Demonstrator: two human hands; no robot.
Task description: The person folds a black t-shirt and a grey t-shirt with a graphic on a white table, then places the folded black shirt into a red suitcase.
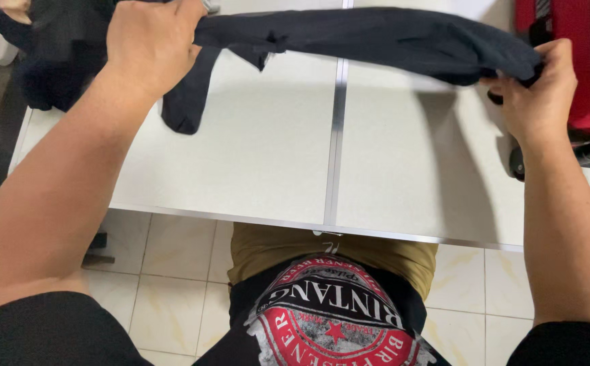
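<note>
White counter [261, 156] spans mid-frame over tiled floor. Both hands, left hand [151, 42] and right hand [539, 91], are closed on the ends of a dark garment [376, 39] stretched across the top. It looks soft, light and floppy; gripping the edges suits it.

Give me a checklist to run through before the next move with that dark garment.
1. Left hand grips the dark garment: ok.
2. Right hand grips its other end: ok.
3. Garment stretched flat between hands: not ok, bunched, a sleeve hangs down.
4. White table bare under it: ok.
5. Red suitcase apart from the right hand: cannot tell, very close.
</note>
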